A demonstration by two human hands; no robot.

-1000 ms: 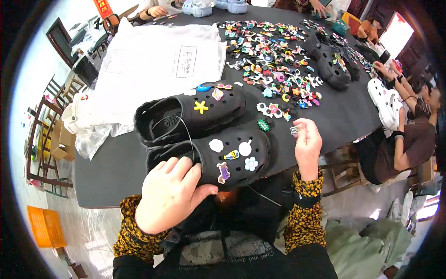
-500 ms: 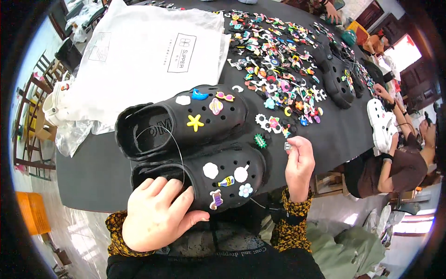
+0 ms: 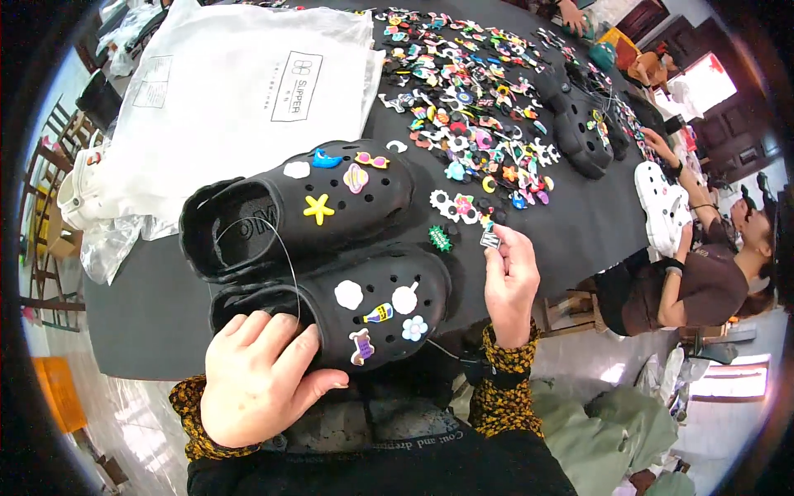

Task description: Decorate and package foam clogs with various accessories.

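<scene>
Two black clogs lie side by side in front of me, toes to the right. My left hand [image 3: 258, 376] grips the near clog [image 3: 389, 273] at its foot opening, fingers reaching inside and thumb on the outer side. Cloud, bottle, flower and purple charms sit on that clog. On the far clog [image 3: 389, 194] are a yellow starfish, a planet, pink sunglasses, a blue charm and a white cloud. Raised right of the near clog, my right hand [image 3: 511, 277] pinches a small black-and-white square shoe charm [image 3: 490, 240]. A green spiky charm [image 3: 440, 238] lies by the toes.
A big heap of colourful charms [image 3: 475, 107] covers the table's far middle. White plastic bags [image 3: 215, 91] lie at left, beside a white clog [image 3: 80, 194]. Other black clogs [image 3: 583, 132] stand at right. A co-worker [image 3: 703, 273] there holds a white clog [image 3: 657, 207].
The whole view has shifted a little, so things appear further left. My right hand has turned the charm so its face shows more. My left hand keeps its grip on the near clog.
</scene>
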